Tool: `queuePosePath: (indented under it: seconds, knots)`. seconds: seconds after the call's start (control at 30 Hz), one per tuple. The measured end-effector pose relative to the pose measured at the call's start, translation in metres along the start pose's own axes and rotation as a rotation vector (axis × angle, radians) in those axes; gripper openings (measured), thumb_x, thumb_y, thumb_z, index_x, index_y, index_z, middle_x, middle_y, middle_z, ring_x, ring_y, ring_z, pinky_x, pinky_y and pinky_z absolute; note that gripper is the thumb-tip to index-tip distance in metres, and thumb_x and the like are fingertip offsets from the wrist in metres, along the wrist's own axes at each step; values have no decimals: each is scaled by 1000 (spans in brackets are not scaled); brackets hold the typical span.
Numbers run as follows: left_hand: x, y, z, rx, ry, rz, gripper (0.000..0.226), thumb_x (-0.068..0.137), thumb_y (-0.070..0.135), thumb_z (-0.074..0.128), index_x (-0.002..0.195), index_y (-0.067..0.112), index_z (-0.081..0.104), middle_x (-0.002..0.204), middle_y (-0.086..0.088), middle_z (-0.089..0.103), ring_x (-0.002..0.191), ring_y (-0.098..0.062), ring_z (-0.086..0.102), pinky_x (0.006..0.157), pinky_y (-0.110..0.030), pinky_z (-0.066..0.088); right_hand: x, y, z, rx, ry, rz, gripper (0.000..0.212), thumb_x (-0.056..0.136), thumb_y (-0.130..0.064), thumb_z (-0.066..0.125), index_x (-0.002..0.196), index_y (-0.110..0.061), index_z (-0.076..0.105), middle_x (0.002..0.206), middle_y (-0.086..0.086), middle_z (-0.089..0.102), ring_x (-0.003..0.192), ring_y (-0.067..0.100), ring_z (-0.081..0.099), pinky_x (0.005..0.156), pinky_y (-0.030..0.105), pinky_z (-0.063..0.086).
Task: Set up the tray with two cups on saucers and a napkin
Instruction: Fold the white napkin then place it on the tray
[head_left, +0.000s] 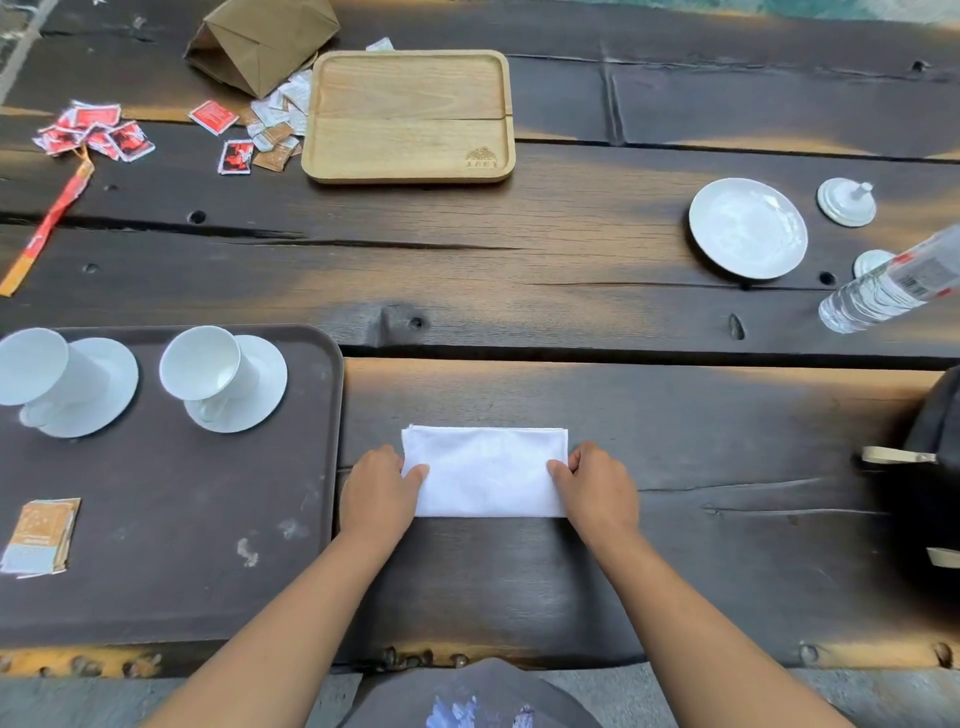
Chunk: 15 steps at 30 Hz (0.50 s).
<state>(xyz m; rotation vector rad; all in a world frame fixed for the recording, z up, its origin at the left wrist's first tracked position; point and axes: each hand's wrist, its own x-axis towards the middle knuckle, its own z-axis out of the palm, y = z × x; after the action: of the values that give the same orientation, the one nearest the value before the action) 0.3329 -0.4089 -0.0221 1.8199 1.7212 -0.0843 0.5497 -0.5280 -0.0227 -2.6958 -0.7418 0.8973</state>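
Napkin (485, 470) in left hand (376, 491), right hand (597, 486); wooden tray (410, 88) logo (480, 158) illegible.

Lower centre: shows soft matt white cloth in the napkin (485, 473). Around it, rough, cracked, dark-stained wood in the table (571, 249). At left, scuffed matt plastic in the brown tray (208, 519), glossy white ceramic in left cup (31, 366) and right cup (200, 364).

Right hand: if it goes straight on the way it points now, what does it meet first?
The right hand points away and leftward, its grip on the folded white cloth napkin. Past that lies bare dark plank table, then probably the light wooden tray; depth unclear.
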Motion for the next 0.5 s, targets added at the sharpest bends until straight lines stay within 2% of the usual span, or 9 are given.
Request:
queuePosePath:
  seconds: [0.13, 0.23, 0.3, 0.43, 0.5]
  knots:
    - [1, 2, -5, -104, -52, -32, 43, 88, 29, 71, 63, 16, 39, 66, 0, 47, 61, -18, 43, 52, -32, 27, 0, 1, -4, 88, -26, 1, 27, 89, -31, 64, 71, -18, 48, 69, -4, 58, 68, 22, 54, 54, 31, 33]
    - [0, 6, -15, -371, -118, -121, 43, 86, 23, 74, 62, 17, 38, 62, 2, 42, 57, -16, 38, 54, -31, 26, -1, 2, -11, 291, -44, -11, 27, 86, -23, 67, 68, -16, 48, 64, -3, 55, 63, 19, 50, 57, 33, 36]
    - [-5, 9, -25, -560, -187, -161, 39, 88, 21, 72, 64, 16, 41, 65, 0, 46, 61, -16, 42, 58, -30, 28, -5, 1, -19, 413, -71, -15, 30, 87, -21, 68, 67, -16, 46, 63, -2, 51, 61, 19, 46, 57, 33, 35]
    - [-20, 18, -46, -871, -342, -171, 13, 93, 15, 66, 91, 8, 55, 90, -13, 60, 83, -23, 54, 75, -36, 37, -18, -3, -38, 719, -150, 30, 35, 91, -18, 66, 68, -18, 39, 65, -2, 40, 61, 16, 34, 56, 31, 27]
    - [-30, 25, -55, -982, -401, -175, 11, 95, 11, 63, 103, 6, 57, 100, -18, 64, 90, -27, 59, 79, -39, 42, -25, -5, -48, 862, -181, 69, 33, 93, -17, 64, 71, -18, 40, 73, 3, 42, 67, 19, 35, 58, 32, 27]
